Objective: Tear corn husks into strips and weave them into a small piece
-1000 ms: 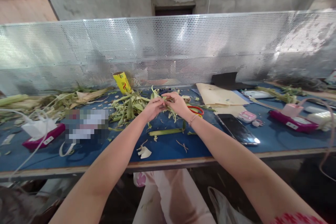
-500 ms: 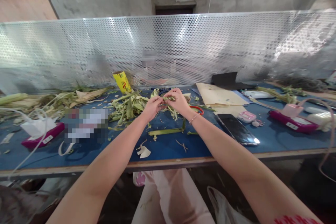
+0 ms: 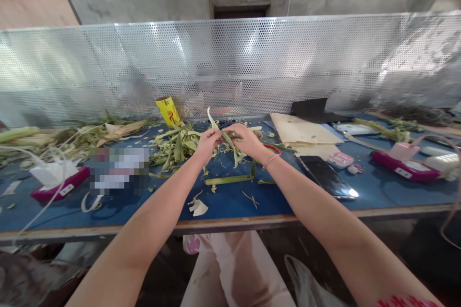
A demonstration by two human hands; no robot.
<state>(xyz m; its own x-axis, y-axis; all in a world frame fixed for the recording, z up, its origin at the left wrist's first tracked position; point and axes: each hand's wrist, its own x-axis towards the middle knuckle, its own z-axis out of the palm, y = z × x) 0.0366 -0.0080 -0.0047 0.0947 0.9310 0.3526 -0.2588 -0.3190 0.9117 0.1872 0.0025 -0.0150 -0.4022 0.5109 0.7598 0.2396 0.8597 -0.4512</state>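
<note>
My left hand and my right hand meet above the blue table, both closed on a bundle of green husk strips. One long strip sticks up from between the fingers and others hang down below them. A pile of husk leaves lies just left of my hands. A single green stalk piece lies on the table below them. Red-handled scissors peek out behind my right wrist.
A perforated metal screen backs the table. A yellow roll leans against it. A black phone, brown paper and pink devices lie right. A magenta device with white cables and corn husks lie left.
My hands stayed together over the same spot. A long husk strip now stands up between them, and more strips hang below my right hand.
</note>
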